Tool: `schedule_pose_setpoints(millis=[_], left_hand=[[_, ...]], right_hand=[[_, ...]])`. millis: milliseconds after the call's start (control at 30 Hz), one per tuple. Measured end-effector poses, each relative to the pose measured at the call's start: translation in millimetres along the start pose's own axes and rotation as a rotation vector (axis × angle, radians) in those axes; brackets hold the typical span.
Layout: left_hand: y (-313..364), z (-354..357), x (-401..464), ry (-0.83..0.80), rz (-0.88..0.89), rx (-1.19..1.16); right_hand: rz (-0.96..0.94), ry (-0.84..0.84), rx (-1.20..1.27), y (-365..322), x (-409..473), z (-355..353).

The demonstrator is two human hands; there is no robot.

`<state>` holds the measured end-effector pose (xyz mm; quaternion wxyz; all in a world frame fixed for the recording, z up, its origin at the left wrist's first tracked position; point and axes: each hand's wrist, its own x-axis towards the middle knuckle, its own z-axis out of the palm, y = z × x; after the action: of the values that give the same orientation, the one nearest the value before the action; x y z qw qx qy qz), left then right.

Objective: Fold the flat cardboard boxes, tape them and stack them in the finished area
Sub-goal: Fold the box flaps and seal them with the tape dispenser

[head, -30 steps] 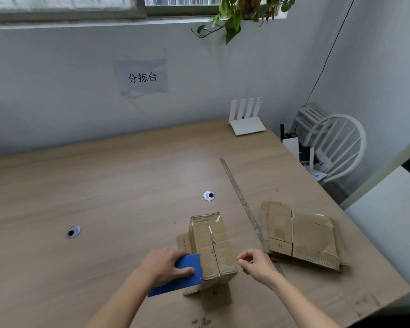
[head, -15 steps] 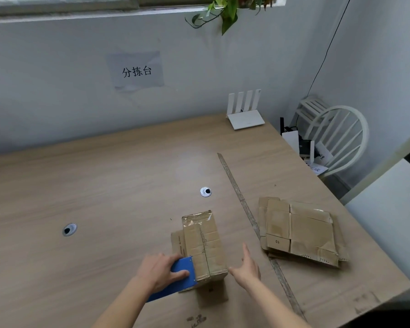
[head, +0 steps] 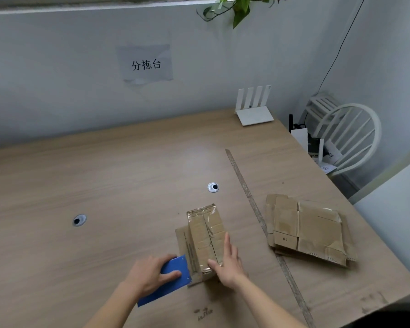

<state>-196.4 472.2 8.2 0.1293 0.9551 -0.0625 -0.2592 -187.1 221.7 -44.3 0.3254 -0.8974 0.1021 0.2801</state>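
A small folded cardboard box [head: 205, 233] stands on the wooden table [head: 118, 176], its top seam covered with clear tape. One flap lies flat on the table at its left side. My left hand [head: 152, 274] holds a blue tape dispenser [head: 169, 279] just left of the box's near end. My right hand [head: 227, 262] lies flat against the box's near right side, thumb on the taped top. A stack of flat cardboard boxes [head: 305, 229] lies to the right, past a strip [head: 256, 209] running across the table.
Two cable grommets [head: 213, 187] [head: 79, 220] are set in the tabletop. A white router [head: 255, 107] stands at the back by the wall. A white chair [head: 346, 136] with small items sits off the table's right edge.
My right hand has moved from beside the box onto its near right side, fingers opened flat. The view has shifted slightly; my left hand keeps hold of the blue dispenser.
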Motion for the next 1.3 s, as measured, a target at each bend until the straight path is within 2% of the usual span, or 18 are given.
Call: schedule_pose_setpoints(millis=[200,267,333,433,667,833,933,1000,1067,1133,1200,1300], left_hand=[[26,17,21,0.057,-0.016,0.178],[38,34,33,0.028,-0.043,0.263],[40,56,40,0.009,-0.074,0.236],[28,77,40,0.069,-0.111,0.131],[-16,80,36,0.112,-0.175,0.126],[-48,86,32,0.063,-0.223,0.137],[-45,84,35,0.048,-0.235,0.146],[-24,74,41,0.168,-0.175,-0.021],[4,59,49,0.246,-0.113,-0.284],[31,44,54,0.201,-0.109,-0.538],[48,36,57,0.162,-0.135,-0.716],[56,27,58,0.171,-0.157,-0.792]], right_hand=[[-0.024,0.028,-0.011,0,-3,5],[-0.022,0.029,-0.007,1,-1,8],[-0.027,0.012,0.008,5,-3,5],[0.010,0.000,-0.008,8,-4,-1],[0.097,0.230,-0.214,-29,-8,22],[0.056,0.206,-0.219,-25,-4,20],[0.019,0.177,-0.093,-20,-5,12],[-0.006,0.218,0.028,-15,-4,5],[-0.007,0.257,0.132,-11,3,-2],[0.015,0.207,0.265,-10,13,-8],[0.016,0.122,0.288,-11,23,-13],[0.016,0.023,0.232,-6,34,-21]])
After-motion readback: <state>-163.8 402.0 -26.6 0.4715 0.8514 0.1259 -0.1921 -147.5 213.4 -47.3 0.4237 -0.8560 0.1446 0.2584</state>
